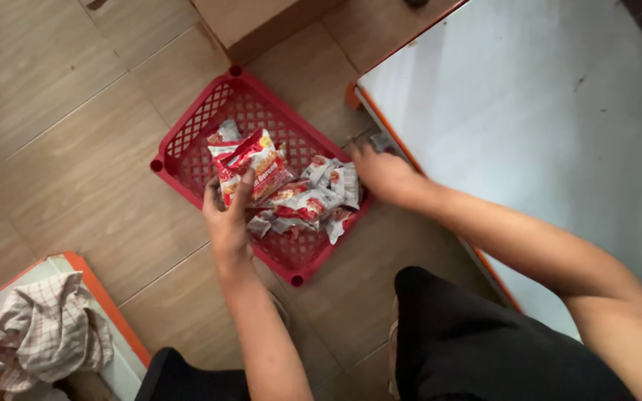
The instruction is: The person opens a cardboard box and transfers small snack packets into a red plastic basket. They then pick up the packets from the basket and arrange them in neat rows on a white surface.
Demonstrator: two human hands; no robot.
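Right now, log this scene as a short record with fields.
Left hand: grips a stack of red and white snack packets above the basket
Right hand: reaches to the basket's right edge, fingers partly hidden; whether it holds anything is unclear
Basket: red plastic lattice, on the tiled floor
Loose packets: piled at the basket's right side
Nearby: white table with orange trim; checked cloth lower left

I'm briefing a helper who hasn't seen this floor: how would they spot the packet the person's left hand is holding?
Find the red plastic basket on the tan tiled floor, beside the white table with the orange edge. Above its near-left part, the left hand grips a red and white snack packet. Unlike the other packets lying loose in the basket, it is lifted and held upright.
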